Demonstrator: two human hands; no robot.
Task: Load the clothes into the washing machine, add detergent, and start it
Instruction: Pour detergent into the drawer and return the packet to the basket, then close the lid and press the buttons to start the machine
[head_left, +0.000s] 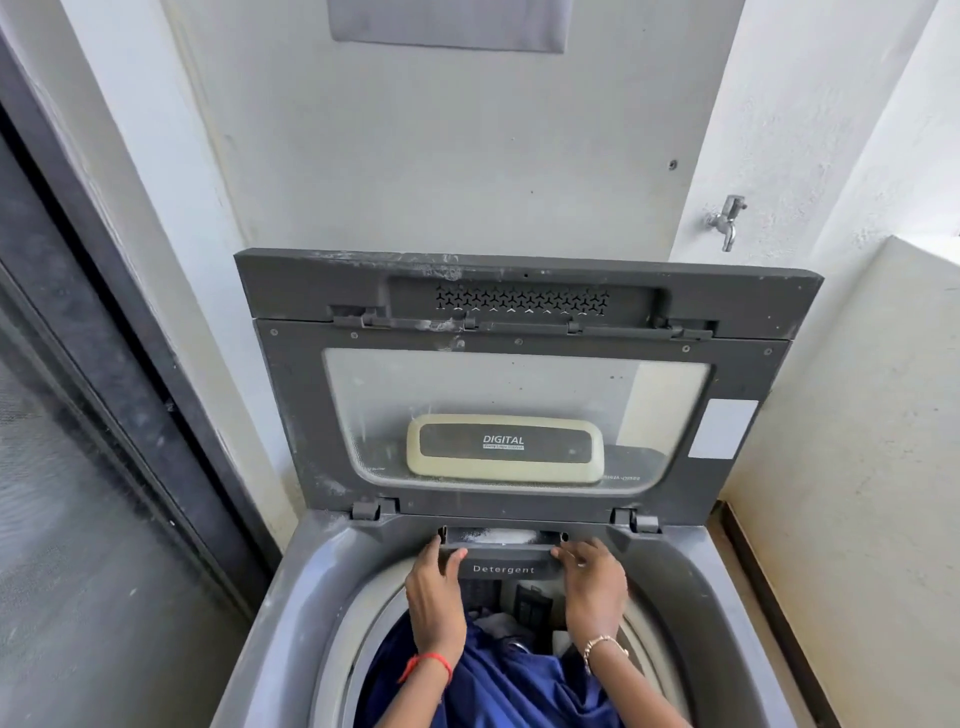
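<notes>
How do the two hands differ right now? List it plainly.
The left hand wears a red thread at the wrist; the right hand wears a pale metal bracelet. The left hand grips the left end of the detergent drawer; the right hand grips its right end. Shared: both reach over the blue clothes in the drum and hold the same drawer, which shows white powder inside.

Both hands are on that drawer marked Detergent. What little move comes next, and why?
Probably push the detergent drawer shut. White powder seems to lie in it already, clothes fill the drum, and the left hand and right hand flank its ends.
</notes>
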